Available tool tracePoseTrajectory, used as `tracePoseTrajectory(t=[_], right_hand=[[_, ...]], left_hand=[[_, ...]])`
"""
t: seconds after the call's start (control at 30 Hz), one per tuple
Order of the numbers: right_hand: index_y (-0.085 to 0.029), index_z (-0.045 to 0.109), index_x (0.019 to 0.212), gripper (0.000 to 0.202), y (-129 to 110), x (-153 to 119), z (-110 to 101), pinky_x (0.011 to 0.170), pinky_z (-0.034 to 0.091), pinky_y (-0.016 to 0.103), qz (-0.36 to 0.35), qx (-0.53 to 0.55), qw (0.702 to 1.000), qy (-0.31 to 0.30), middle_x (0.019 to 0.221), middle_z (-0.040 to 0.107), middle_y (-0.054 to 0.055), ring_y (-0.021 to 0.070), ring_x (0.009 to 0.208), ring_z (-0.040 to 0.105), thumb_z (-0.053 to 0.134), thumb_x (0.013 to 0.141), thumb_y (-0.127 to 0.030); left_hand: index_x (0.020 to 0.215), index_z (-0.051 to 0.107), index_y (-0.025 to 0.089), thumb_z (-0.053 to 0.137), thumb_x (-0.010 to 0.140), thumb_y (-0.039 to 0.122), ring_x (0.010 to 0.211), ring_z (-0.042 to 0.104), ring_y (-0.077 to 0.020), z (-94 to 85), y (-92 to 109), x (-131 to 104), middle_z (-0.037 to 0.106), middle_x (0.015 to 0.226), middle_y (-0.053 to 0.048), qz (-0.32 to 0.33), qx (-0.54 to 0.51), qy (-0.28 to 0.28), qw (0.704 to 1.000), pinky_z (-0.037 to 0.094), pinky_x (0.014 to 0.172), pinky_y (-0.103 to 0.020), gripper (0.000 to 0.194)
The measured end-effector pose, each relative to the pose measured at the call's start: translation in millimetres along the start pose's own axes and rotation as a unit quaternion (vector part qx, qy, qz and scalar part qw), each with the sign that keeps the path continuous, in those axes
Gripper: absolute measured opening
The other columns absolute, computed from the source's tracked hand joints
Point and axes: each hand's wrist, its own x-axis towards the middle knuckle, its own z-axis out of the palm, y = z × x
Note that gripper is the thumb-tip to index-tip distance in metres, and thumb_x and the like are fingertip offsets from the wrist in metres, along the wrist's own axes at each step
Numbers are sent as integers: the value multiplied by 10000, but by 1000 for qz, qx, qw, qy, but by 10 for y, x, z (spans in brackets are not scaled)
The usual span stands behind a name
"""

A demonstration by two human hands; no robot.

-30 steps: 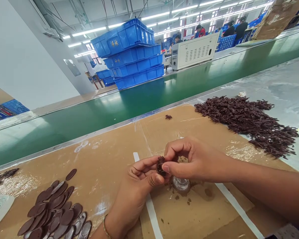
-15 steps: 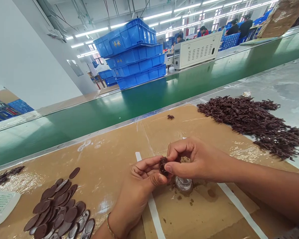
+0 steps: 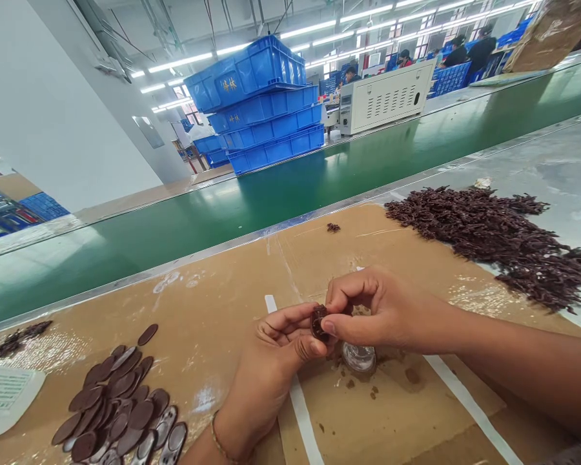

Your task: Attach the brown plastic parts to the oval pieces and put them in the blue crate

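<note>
Between the fingertips of my left hand [image 3: 275,355] is a small dark brown oval piece [image 3: 318,323], held up above the table. My right hand [image 3: 375,310] pinches at the same piece from the right, thumb and forefinger on its edge; the fingers hide part of it. Just below the hands, a small round clear dish [image 3: 359,356] sits on the brown sheet, with dark wet spots around it. A pile of flat brown oval pieces [image 3: 126,407] lies to the left of my left wrist. Beyond my right forearm is a heap of thin dark brown twisted bits [image 3: 489,232].
A green conveyor belt [image 3: 281,194] runs across behind the table. Stacked blue crates [image 3: 271,116] and a beige machine [image 3: 387,97] stand past it. White tape strips [image 3: 305,420] mark the brown sheet. A printed paper [image 3: 7,400] lies far left. Several people are in the background.
The view has shifted very slightly. Both hands keep the same grip on the small brown oval piece, with no other clear movement.
</note>
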Motion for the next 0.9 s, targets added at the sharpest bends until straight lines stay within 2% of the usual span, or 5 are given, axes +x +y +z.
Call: tracePoseTrajectory(t=[0.23,0.4,0.63,0.83,0.9], right_hand=[[-174,647,629,186,-2,9,8,535,374,239,19,13,1000,0,629,609,-9,113,600,498,711,726,-318],[-165,653,664,226,27,5,12,577,393,247,30,77,996,-14,660,653,-2,121,621,543,783,720,-341],[-157,667,719,281,20,-57,37,579,386,255,24,143,987,-75,793,739,38,109,630,518,788,784,-402],[-161,667,695,320,2,-64,70,501,307,242,31,131,989,-57,597,570,-27,87,539,389,807,756,-443],[-165,678,697,316,10,-62,74,486,298,239,26,120,991,-51,596,558,-29,86,531,382,807,752,-448]], left_hand=[[928,804,228,925,638,192,797,718,-109,-11,-7,21,806,915,-31,2,7,0,1000,565,798,-186,316],[862,813,237,946,600,227,765,720,-118,5,-11,12,806,857,-33,12,-4,7,1000,566,778,-198,293],[712,792,218,947,584,251,537,654,-124,6,-13,35,723,558,5,37,2,46,998,565,611,-228,204],[647,767,201,949,555,219,525,663,-130,10,-17,49,719,547,1,65,-13,66,996,572,595,-226,205],[635,763,199,957,533,226,513,661,-125,12,-24,53,710,530,5,66,-20,75,995,574,590,-219,221]])
